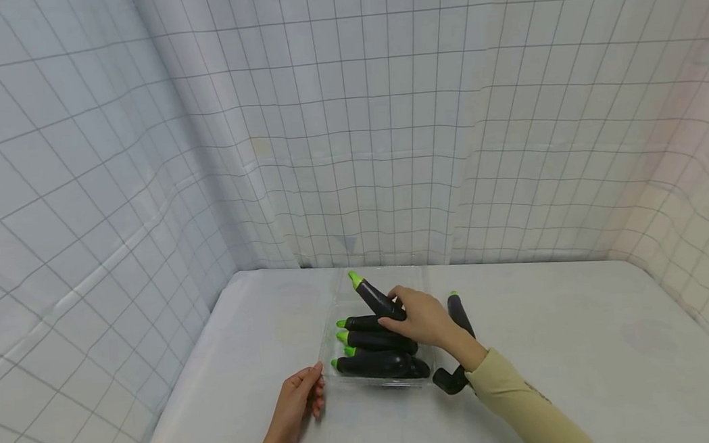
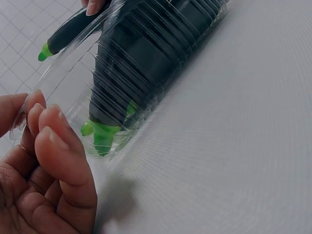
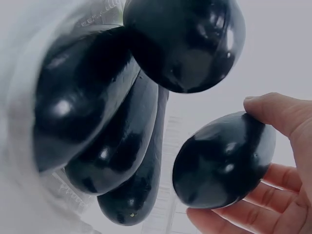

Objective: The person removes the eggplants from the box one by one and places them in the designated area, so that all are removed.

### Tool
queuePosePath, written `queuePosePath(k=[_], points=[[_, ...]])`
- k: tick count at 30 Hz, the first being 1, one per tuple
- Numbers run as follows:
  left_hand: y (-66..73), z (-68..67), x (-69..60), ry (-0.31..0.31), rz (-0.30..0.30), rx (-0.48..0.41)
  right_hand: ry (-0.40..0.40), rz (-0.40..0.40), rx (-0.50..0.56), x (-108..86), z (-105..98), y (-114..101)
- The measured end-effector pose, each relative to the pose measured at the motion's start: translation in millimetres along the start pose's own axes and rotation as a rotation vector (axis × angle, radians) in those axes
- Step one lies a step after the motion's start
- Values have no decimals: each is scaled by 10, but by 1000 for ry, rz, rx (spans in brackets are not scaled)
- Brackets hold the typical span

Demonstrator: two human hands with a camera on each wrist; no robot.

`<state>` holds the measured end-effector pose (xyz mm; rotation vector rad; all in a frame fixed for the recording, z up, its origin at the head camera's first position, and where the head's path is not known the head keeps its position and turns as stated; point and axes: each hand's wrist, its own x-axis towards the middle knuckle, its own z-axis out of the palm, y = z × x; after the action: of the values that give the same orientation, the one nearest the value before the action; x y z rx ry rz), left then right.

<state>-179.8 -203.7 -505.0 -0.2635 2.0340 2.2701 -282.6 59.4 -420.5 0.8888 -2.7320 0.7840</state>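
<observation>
My right hand (image 1: 423,317) grips a dark purple eggplant (image 1: 379,300) with a bright green stem. The eggplant is tilted above the clear plastic tray (image 1: 384,383), its stem pointing away and to the left. In the right wrist view, the thumb and fingers hold its rounded end (image 3: 224,161). Several more eggplants (image 1: 372,365) lie in the tray, stems to the left, some on top of others. My left hand (image 1: 297,396) is at the tray's near left corner. In the left wrist view, its thumb and forefinger pinch the tray's rim (image 2: 19,124).
Another eggplant (image 1: 460,313) lies on the white-covered table (image 1: 581,343) right of the tray, partly hidden by the right wrist. A black wrist device (image 1: 449,381) sits under the right wrist. White grid-patterned curtains (image 1: 374,146) stand behind and at both sides.
</observation>
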Motion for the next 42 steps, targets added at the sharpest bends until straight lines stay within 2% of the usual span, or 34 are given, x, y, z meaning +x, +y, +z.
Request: queuePosePath(k=[15,22,31,42], points=[[-1,-5,25,-1,-17,-10,160,-51,-15,-71,-40,-31],[-4,4,31,-9,2,-5,217,-59,-23,-102,-49,-9],[-11,-41,23,2,0,11,312,-61,52,-141,-51,11],[-1,-20,19,-5,5,18,422,-70,97,-223,-128,135]])
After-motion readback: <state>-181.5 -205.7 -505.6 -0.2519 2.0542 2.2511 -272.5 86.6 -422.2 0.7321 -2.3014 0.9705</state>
